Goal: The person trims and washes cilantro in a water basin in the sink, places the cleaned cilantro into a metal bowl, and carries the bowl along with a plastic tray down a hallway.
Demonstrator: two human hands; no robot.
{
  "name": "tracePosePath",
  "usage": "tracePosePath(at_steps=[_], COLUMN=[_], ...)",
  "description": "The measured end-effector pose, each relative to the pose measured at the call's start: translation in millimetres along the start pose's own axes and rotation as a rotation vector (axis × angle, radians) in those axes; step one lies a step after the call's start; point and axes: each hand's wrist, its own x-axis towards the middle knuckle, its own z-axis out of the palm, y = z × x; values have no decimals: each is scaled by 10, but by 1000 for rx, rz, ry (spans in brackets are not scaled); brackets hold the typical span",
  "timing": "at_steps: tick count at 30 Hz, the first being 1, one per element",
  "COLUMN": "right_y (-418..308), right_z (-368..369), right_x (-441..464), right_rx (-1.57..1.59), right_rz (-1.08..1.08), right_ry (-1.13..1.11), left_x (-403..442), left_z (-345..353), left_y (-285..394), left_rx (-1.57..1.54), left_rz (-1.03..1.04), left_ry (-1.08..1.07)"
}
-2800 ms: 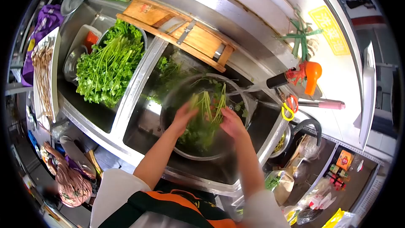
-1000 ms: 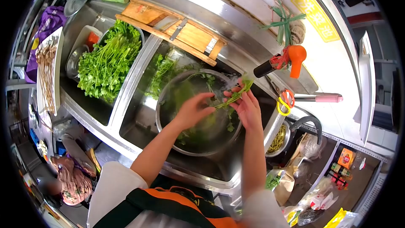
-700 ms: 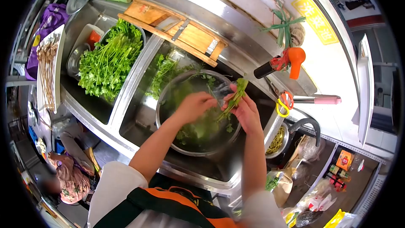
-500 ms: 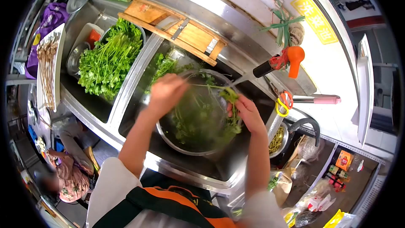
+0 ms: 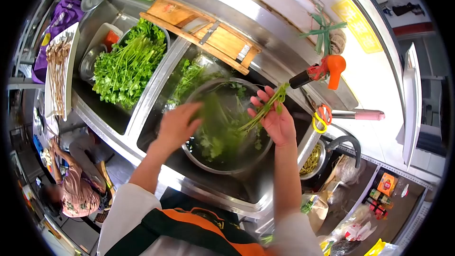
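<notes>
In the right half of the sink, a large round metal basin (image 5: 198, 164) holds water and leafy green sprigs that look like coriander. My right hand (image 5: 280, 124) is over the basin's right side, palm up. Its fingers are partly spread, with a few coriander stems (image 5: 265, 106) lying across them. My left hand (image 5: 176, 127) is over the basin's left rim, smeared by motion. Beside its fingers is a blurred clump of greens (image 5: 213, 121); whether the hand grips it cannot be seen. More loose sprigs (image 5: 189, 79) lie behind the basin.
The left sink compartment holds a heaped bowl of greens (image 5: 128, 68). A wooden slicer (image 5: 204, 33) spans the sink's back edge. An orange-handled tap (image 5: 335, 68) and scissors (image 5: 322, 118) are at right. A tray of skewers (image 5: 60, 73) stands left. Another person (image 5: 78, 182) sits beyond.
My right hand has turned palm up and its fingers have loosened around the stems, which now point up to the right. My left hand has moved slightly down, with blurred greens beside it.
</notes>
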Motion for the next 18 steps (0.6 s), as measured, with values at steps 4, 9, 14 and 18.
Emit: tracePosePath(at_steps=[4, 9, 14, 18], right_y=[68, 83, 125, 114], right_z=[35, 102, 127, 129], right_x=[45, 61, 47, 33], right_rx=[78, 67, 57, 14], right_rz=[-4, -20, -55, -47], right_ry=[39, 55, 124, 126], left_x=[173, 334, 337, 377], left_z=[347, 440, 367, 376], left_y=[353, 598, 666, 638], left_rx=[-1021, -1237, -710, -714], left_rz=[-187, -192, -27, -43], left_ry=[-199, -188, -111, -108])
